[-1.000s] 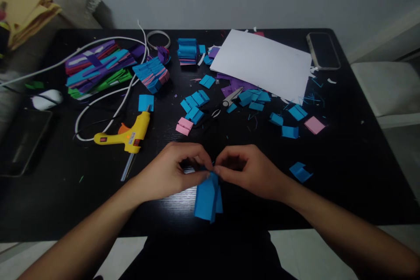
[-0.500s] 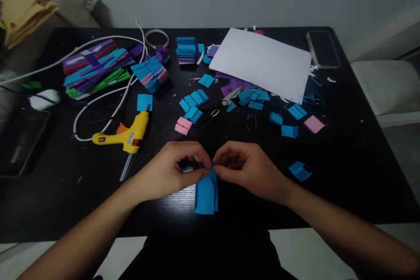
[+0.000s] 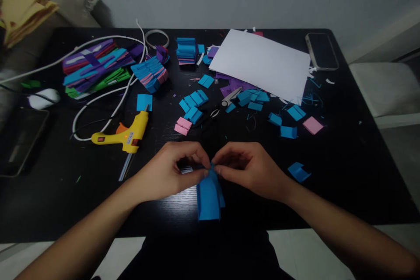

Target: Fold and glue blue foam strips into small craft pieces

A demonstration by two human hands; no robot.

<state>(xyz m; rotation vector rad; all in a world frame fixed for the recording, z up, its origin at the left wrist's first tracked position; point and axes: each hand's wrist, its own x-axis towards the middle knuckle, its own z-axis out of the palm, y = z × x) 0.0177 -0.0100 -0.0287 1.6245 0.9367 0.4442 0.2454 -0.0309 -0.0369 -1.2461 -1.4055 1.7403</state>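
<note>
A folded blue paper piece (image 3: 209, 197) hangs over the near edge of the black table (image 3: 344, 148). My left hand (image 3: 170, 170) and my right hand (image 3: 249, 168) meet above it, and each pinches its top edge with thumb and fingertips. The paper's layers fan downward toward me. Both hands are closed on it.
A yellow glue gun (image 3: 126, 133) with a white cord lies to the left. Scissors (image 3: 223, 103), several small blue and pink folded pieces (image 3: 193, 105), a white sheet (image 3: 262, 63), a phone (image 3: 321, 50) and stacks of coloured paper strips (image 3: 95, 68) fill the far half.
The blue piece has shifted slightly in my pinch and its lower layers now spread a little wider. Both hands stay in the same place.
</note>
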